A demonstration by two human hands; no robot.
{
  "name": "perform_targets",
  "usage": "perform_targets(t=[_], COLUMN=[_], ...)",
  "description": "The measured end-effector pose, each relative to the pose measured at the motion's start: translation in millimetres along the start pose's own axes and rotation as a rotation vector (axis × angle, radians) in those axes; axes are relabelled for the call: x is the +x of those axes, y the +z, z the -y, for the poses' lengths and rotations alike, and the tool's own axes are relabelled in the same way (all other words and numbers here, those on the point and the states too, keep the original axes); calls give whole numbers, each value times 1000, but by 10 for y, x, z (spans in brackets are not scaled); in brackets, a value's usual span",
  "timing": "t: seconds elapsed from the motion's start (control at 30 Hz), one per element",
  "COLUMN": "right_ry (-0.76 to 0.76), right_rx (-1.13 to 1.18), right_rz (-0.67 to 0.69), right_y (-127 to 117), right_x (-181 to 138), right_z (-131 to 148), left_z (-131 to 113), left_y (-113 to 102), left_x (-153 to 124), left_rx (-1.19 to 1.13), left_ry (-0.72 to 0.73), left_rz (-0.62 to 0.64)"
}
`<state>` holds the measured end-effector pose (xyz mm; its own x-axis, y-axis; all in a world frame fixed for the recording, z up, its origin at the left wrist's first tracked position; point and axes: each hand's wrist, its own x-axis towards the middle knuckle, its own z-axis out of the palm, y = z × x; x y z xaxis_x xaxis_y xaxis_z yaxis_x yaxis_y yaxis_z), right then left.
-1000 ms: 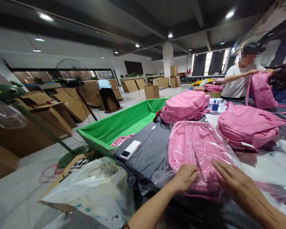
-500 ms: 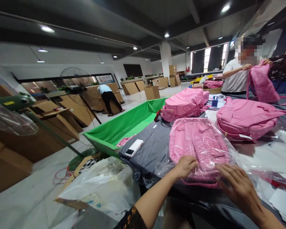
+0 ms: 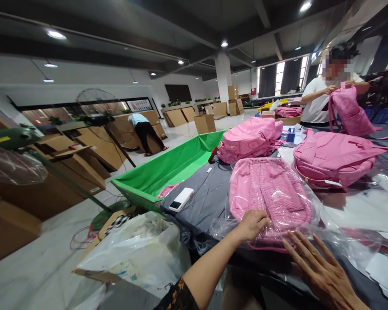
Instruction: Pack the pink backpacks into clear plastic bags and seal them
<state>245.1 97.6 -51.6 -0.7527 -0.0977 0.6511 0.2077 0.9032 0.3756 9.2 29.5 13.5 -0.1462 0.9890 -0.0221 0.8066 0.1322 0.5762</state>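
In front of me a pink backpack (image 3: 268,189) lies flat inside a clear plastic bag (image 3: 315,209), straps facing up. My left hand (image 3: 254,224) is closed at the bag's near left edge, its fingers pinching the plastic. My right hand (image 3: 320,267) is spread, palm down, with its fingertips at the near right edge of the bag. A thin pink loop of the backpack hangs over the table's front edge between my hands. Two unwrapped pink backpacks lie beyond: one backpack (image 3: 250,140) behind, another backpack (image 3: 333,159) to the right.
A white phone-like device (image 3: 181,199) lies on the dark table cover (image 3: 203,211). Left of the table is a green-lined bin (image 3: 168,172); a large white plastic bag (image 3: 139,254) stands below. Across the table a co-worker (image 3: 313,103) holds a pink backpack. Papers (image 3: 383,269) lie at right.
My right hand has shifted slightly down and its fingers have spread. My left hand stays at the same spot on the plastic. The co-worker's backpack has moved a little left.
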Motion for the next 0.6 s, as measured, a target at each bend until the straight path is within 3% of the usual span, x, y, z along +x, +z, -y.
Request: perform_targets(t=[0.17,0.27,0.37,0.43,0.5,0.57,0.6], right_ry=[-30,107,509,922,1273,1418,1444], right_rx=[10,148,148,191,467,708,721], right_rz=[35,-35,-214,-202,-141,-116,-109], right_y=[65,-89,-296,-368,-391,-403,-410], right_x=[32,16,-142,-295,-416,-459,-447], right_z=[-91,-259,-554,-744,-858,-874,-854], left_z=[-9,-7,8,16,18,14,11], left_y=[-14,-37,-60,-74,-84,-94,-98], left_x=[12,36,71,94,107,104,95], left_rx=[14,17,7,-4,-10,-12,-13], left_ry=[-1,-13,-22,-23,-24,-24,-22], left_rz=[4,10,30,45,54,56,56])
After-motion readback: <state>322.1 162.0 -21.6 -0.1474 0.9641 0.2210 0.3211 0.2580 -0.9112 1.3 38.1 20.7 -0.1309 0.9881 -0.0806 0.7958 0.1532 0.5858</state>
